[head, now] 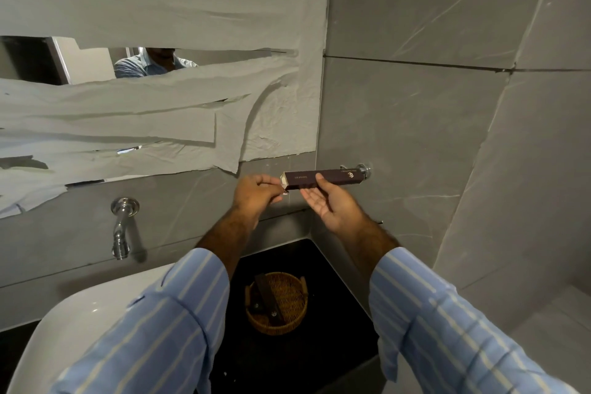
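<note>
Currently, opening is in hand: the right hand grip holds the slim purple box level above the worktop, and the left hand grip pinches its end flap. Next move, probably: withdraw the contents while keeping the box steady.

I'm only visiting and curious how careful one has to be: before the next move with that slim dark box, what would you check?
1. Right hand holds the dark box, thumb on top and fingers beneath: ok.
2. Left hand pinches at the box's left end: ok.
3. End flap open, pale inside showing: ok.
4. Contents started to come out: cannot tell.
5. Box clear of the chrome wall fitting: cannot tell, as they overlap in this view.
6. Wicker basket on the black counter lies lower in the view, probably within reach: ok.
</note>
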Available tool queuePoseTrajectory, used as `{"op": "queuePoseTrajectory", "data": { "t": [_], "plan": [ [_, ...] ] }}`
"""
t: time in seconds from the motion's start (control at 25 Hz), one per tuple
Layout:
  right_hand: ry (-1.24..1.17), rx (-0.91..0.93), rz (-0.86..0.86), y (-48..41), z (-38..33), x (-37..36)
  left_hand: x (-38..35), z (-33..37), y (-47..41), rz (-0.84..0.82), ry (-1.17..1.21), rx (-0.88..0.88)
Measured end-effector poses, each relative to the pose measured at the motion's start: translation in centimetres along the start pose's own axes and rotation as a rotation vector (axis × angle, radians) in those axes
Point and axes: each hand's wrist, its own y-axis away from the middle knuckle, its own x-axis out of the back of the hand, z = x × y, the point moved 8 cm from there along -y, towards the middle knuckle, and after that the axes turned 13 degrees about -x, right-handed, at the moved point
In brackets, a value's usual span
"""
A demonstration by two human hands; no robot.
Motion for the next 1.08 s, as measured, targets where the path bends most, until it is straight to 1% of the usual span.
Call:
{"op": "queuePoseTrajectory", "data": {
  "t": [0.04,0.2,0.32,0.44,0.52,0.6,0.76,0.84,0.96,1.04,1.08],
  "plan": [
    [0.063,0.043,0.014,0.0,-0.5,-0.1,-0.3,-0.6,0.1,0.003,0.084,0.042],
    [0.429,0.243,0.096,0.8,-3.2,-1.2,-1.7,-3.3,1.4,0.098,0.575,0.331],
    [0.687,0.342,0.127,1.4,-4.7,-2.9,-3.0,-3.7,2.5,0.173,0.781,0.406],
    [0.867,0.364,0.159,1.3,-5.5,-4.0,-4.2,-3.9,3.4,0.204,0.902,0.429],
    [0.89,0.394,0.198,1.2,-6.3,-3.9,-5.3,-3.7,3.8,0.154,0.903,0.424],
    [0.851,0.427,0.238,1.2,-7.2,-3.2,-5.9,-3.3,4.1,0.104,0.854,0.382],
    [0.836,0.393,0.201,1.0,-7.8,-2.1,-6.6,-2.7,4.1,0.042,0.84,0.307],
    [0.807,0.432,0.234,1.3,-8.3,-1.6,-7.3,-2.8,4.1,0.008,0.819,0.274],
    [0.783,0.446,0.249,1.5,-8.9,-1.4,-7.9,-3.0,4.0,-0.029,0.711,0.212],
    [0.812,0.453,0.275,1.5,-9.3,-1.3,-7.8,-3.0,3.9,-0.058,0.571,0.176],
    [0.821,0.461,0.292,1.6,-9.5,-1.2,-7.7,-2.9,3.7,-0.079,0.463,0.144]
  ]
}}
